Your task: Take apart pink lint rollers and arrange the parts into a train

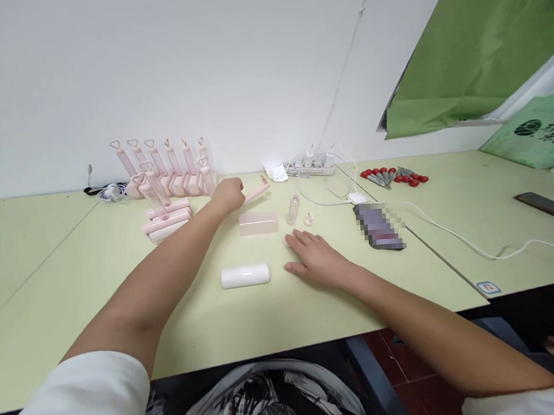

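My left hand (229, 195) is at the back of the table with its fingers curled. A slim pink stick-like part (257, 193) with an upturned end sticks out from its right side. My right hand (318, 260) lies low over the tabletop, fingers stretched out, fingertips at a small white round piece (286, 240). Between the hands are a translucent pink block-shaped cover (258, 223), a small clear bottle (293, 210) standing upright, and a small pink piece (308, 219). A white cylinder (245, 276) lies on its side nearer me.
Several pink tubes with heart-shaped loops (171, 164) stand at the back left; pink and white cylinders (168, 221) lie before them. A power strip (310, 168), white cable (477, 250), phone (379, 226) and red-handled tools (390, 177) lie to the right.
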Tool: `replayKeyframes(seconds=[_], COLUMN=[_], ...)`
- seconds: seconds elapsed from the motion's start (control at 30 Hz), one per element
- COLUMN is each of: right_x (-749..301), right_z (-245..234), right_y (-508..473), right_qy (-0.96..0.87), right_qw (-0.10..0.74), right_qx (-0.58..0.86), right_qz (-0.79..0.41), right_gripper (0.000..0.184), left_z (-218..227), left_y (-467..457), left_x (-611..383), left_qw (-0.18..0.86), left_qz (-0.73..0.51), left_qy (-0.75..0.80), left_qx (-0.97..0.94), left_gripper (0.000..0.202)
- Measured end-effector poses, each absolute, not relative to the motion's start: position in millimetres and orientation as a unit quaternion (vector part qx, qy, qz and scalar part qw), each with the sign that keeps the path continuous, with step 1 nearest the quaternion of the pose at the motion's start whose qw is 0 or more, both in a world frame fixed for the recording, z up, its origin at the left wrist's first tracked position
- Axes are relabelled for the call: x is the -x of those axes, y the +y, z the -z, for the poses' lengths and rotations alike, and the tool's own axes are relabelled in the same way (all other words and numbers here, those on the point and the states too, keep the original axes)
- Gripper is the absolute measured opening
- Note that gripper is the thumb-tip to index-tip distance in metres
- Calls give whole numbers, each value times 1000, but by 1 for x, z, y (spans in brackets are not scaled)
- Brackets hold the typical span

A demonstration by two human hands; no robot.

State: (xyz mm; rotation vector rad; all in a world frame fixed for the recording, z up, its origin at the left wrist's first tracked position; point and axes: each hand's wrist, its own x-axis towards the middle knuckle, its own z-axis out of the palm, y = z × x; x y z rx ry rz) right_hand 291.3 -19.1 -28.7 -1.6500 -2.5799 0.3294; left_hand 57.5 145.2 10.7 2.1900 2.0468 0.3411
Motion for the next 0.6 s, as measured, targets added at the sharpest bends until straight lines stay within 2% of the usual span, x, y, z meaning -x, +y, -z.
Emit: replayKeyframes(seconds=[0.1, 0.23, 0.33, 0.47, 0.6], right_x=[-284, -266, -255, -260, -272], right_z=[15, -2, -5, 5, 18], right_y=[-1, 16, 25, 31, 29], right_qy=[-814, -646, -553, -634, -788], right_qw=[167, 353, 433, 424, 296], right_qx=[530, 523, 500, 479, 482], right_qz=[-166, -429, -506, -434, -242], right_gripper=[65, 77, 71, 39, 25], left_z=[-23, -33, -28, -5, 18], left_y=[132, 91, 58, 32, 25], left_x=[-54, -54, -53, -43, -26], left_qw=[49, 43, -12, -34, 78], left_qz=[-168, -230, -224, -224, -234], left_qy=[665, 625, 607, 563, 510], left_qx=[-726, -745, -762, -795, -824], left_gripper=[37, 31, 30, 31, 25])
